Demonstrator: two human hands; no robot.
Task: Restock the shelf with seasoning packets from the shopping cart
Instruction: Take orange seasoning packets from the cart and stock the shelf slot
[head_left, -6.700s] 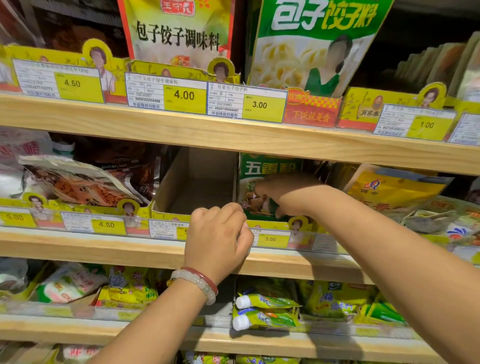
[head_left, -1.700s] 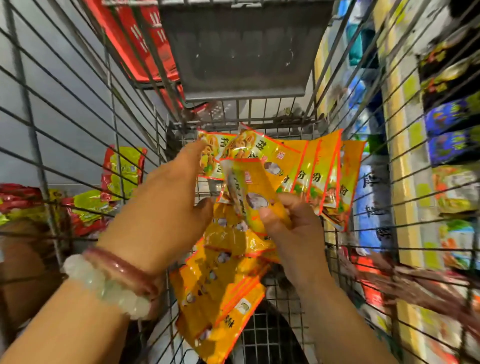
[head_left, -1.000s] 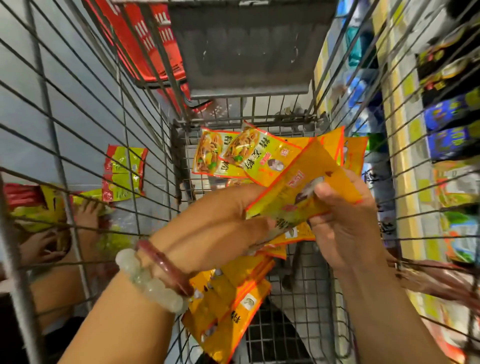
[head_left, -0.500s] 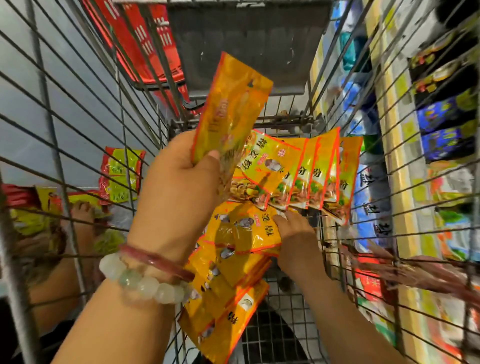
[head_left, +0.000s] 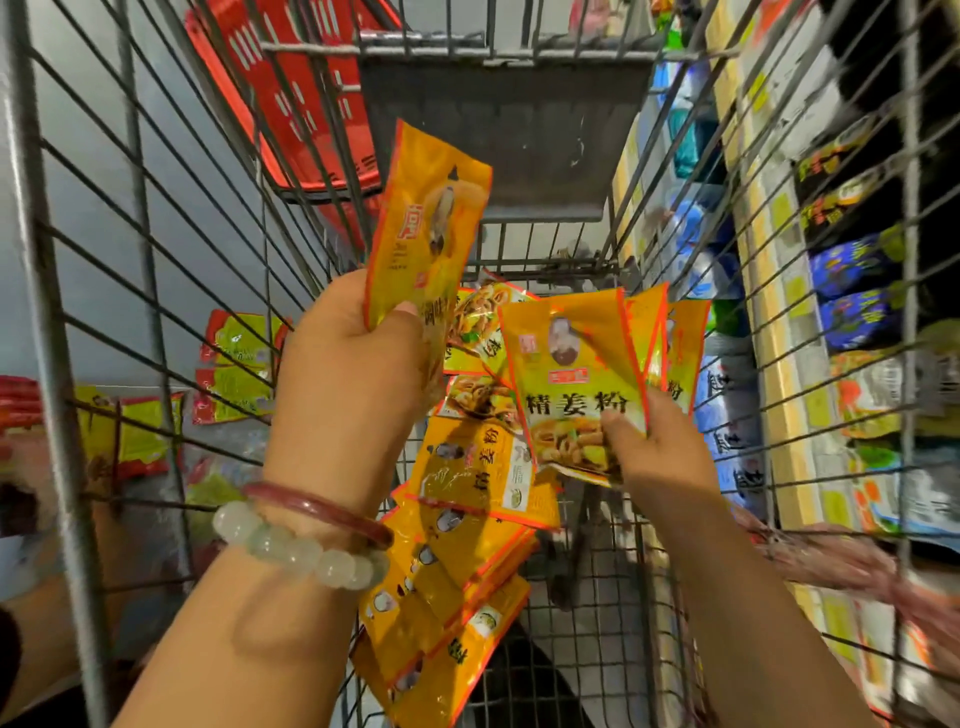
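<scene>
Inside the wire shopping cart (head_left: 613, 587), the left hand (head_left: 353, 374) grips one orange seasoning packet (head_left: 426, 228) by its lower end, thumb pressed on the front, so the packet stands upright above the fist. The right hand (head_left: 654, 452) pinches a second packet (head_left: 571, 384) at its lower right corner, thumb on the printed face, with a few more packets (head_left: 675, 343) fanned behind it and seemingly in the same grasp. Between and beneath the two hands lies a loose heap of the same orange packets (head_left: 457, 571), overlapping one another down the cart floor toward the camera. A jade bead bracelet (head_left: 296, 545) and a red bangle (head_left: 322, 512) circle the left wrist.

The cart's grey fold-down seat panel (head_left: 498, 130) closes off the far end. Through the bars on the left hangs a red plastic basket (head_left: 291, 98), and lower down lie red and green packets (head_left: 234, 369) outside the cart. On the right, beyond the bars, the shelf (head_left: 779, 364) runs along with yellow price tags and blue and mixed packaged goods; the wire side stands between the hands and that shelf.
</scene>
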